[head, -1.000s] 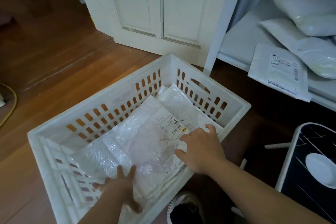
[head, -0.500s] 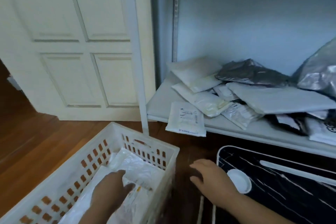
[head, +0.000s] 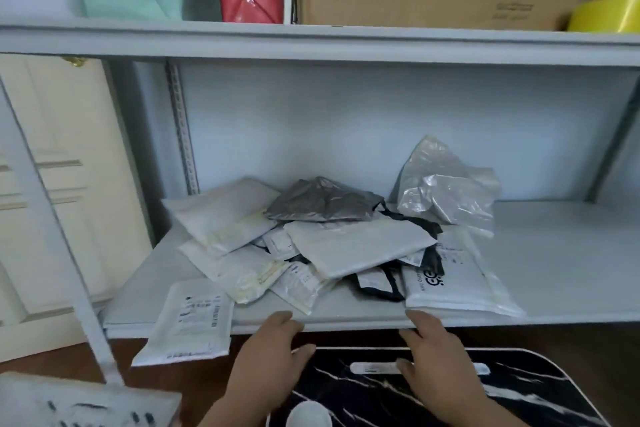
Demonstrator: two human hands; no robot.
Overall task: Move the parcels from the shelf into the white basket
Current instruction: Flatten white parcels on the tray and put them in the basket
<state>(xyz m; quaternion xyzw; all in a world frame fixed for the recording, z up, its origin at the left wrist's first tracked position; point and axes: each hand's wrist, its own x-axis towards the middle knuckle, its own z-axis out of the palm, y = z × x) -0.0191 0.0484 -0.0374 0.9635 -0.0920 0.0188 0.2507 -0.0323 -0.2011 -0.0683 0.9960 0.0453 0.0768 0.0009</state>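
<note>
Both hands are released and hold nothing: the left hand [head: 268, 354] and the right hand [head: 437, 366] reach palm-down, fingers loosely extended, toward the front edge of the shelf [head: 571, 270]. On it lies a heap of parcels [head: 346, 246], white, grey and clear mailers overlapping. One white labelled mailer [head: 188, 321] overhangs the edge at the left. The white basket [head: 79, 402] shows blurred at the lower left corner.
</note>
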